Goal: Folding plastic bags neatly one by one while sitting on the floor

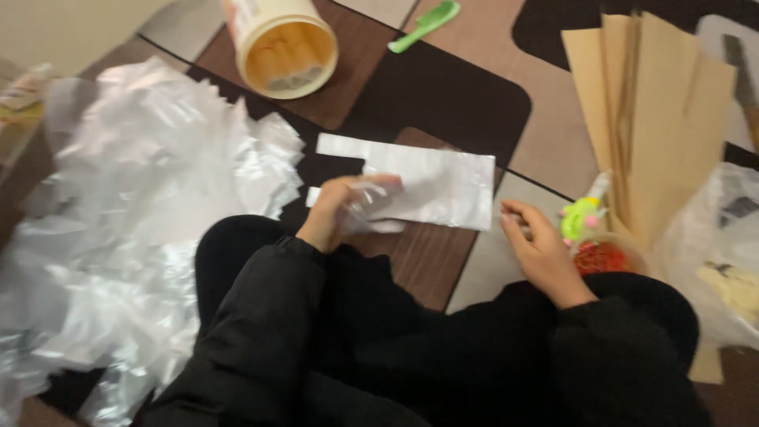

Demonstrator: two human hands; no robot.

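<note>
Pinching a clear bag's near edge, left hand; right hand half-curled, empty.

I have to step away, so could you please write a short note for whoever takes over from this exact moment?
Left hand: grip closed on the near edge of a clear plastic sleeve lying flat on the patterned floor mat.
Right hand: empty as far as the blur allows, fingers curled, resting beside a small green and pink toy and something orange-red.
Nearby: a big heap of clear plastic sleeves on the left, tan paper sheets on the right, a yellow tub and a green comb ahead.
Done: one sleeve pulled out flat.
Left: the heap looks untouched.
</note>
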